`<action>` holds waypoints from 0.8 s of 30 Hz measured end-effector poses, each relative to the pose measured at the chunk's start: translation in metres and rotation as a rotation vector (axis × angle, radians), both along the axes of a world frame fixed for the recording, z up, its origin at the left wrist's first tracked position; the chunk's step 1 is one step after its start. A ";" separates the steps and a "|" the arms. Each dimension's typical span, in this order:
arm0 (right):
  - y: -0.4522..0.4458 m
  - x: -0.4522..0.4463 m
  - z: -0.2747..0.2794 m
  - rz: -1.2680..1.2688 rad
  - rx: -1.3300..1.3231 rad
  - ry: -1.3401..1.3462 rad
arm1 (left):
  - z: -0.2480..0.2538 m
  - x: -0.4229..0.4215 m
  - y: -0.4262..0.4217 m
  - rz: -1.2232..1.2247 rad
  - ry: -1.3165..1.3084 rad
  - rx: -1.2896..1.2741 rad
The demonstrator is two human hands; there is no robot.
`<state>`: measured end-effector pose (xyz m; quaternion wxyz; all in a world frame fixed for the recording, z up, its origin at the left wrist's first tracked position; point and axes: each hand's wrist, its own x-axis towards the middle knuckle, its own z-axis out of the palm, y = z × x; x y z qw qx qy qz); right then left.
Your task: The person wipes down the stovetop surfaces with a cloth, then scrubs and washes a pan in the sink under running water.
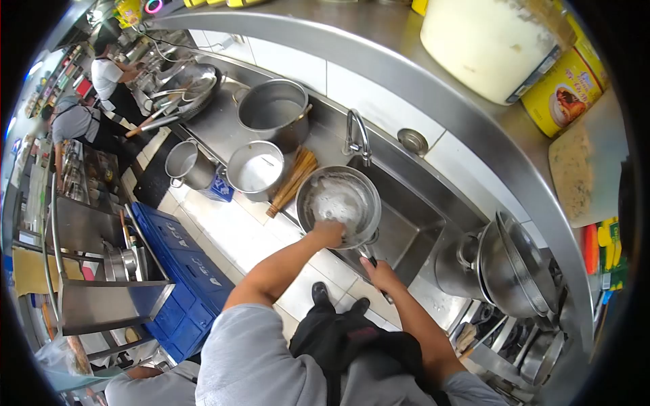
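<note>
A round metal pan with whitish suds inside is tilted over the left edge of the sink. My right hand is closed around its black handle. Inside the pan's near rim is my left hand; its fingers are partly hidden, and whether they hold anything cannot be made out. Just beyond the pan stands the curved faucet. A bundle of thin brown sticks lies left of the pan, beside a smaller pot.
A large pot and stacked woks stand farther left. Nested bowls are at the right. A steel shelf curves overhead. Blue bins stand behind on the left. Two people work at the far left; another person's grey sleeve is below.
</note>
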<state>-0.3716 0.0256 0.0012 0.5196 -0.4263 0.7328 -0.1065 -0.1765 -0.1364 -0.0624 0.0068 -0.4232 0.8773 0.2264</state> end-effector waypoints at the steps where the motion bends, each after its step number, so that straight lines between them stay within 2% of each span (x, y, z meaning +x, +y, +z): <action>1: -0.002 -0.005 0.013 -0.045 0.115 -0.205 | 0.039 0.020 -0.008 0.034 -0.133 -0.047; 2: -0.002 -0.016 0.022 -0.044 0.102 -0.212 | 0.057 0.043 -0.029 0.111 0.010 -0.095; 3: 0.002 -0.029 0.029 -0.105 0.184 -0.636 | 0.075 0.063 -0.052 0.174 0.155 -0.135; 4: 0.010 -0.037 0.035 -0.172 0.264 -1.056 | 0.119 0.073 -0.062 0.310 0.222 -0.321; 5: 0.019 -0.038 0.041 -0.195 0.262 -1.053 | 0.102 0.092 -0.092 0.352 0.410 -0.332; 6: 0.024 -0.041 0.048 -0.283 0.293 -1.138 | 0.122 0.106 -0.105 0.354 0.284 -0.468; 7: 0.027 -0.046 0.052 -0.369 0.318 -1.220 | 0.140 0.118 -0.118 0.391 0.227 -0.436; 8: 0.033 -0.050 0.052 -0.377 0.316 -1.220 | 0.132 0.131 -0.137 0.461 0.249 -0.432; 9: 0.038 -0.050 0.053 -0.380 0.305 -1.213 | 0.104 0.153 -0.165 0.465 0.074 -0.417; 10: 0.043 -0.050 0.056 -0.383 0.298 -1.198 | 0.122 0.150 -0.155 0.517 -0.103 -0.450; 12: 0.046 -0.049 0.069 -0.430 0.302 -1.140 | 0.142 0.125 -0.153 0.467 -0.164 -0.490; 13: 0.045 -0.049 0.068 -0.440 0.297 -1.130 | 0.142 0.105 -0.163 0.364 -0.053 -0.499; 15: 0.044 -0.047 0.062 -0.416 0.258 -0.988 | 0.123 0.031 -0.174 0.147 0.007 -0.173; 17: 0.037 -0.046 0.057 -0.376 0.247 -0.924 | 0.063 -0.046 -0.191 -0.015 0.640 -0.478; 18: 0.035 -0.046 0.050 -0.383 0.238 -0.925 | 0.053 -0.059 -0.195 -0.018 0.652 -0.463; 20: 0.034 -0.043 0.052 -0.404 0.182 -0.879 | 0.042 -0.086 -0.195 0.153 0.428 -0.258; 22: 0.036 -0.042 0.058 -0.427 0.196 -0.872 | 0.037 -0.078 -0.161 0.163 0.185 -0.082; 23: 0.032 -0.043 0.058 -0.436 0.197 -0.887 | 0.039 -0.070 -0.144 0.162 0.101 -0.030; 24: 0.032 -0.044 0.058 -0.473 0.233 -0.957 | 0.042 -0.061 -0.131 -0.013 0.131 -0.020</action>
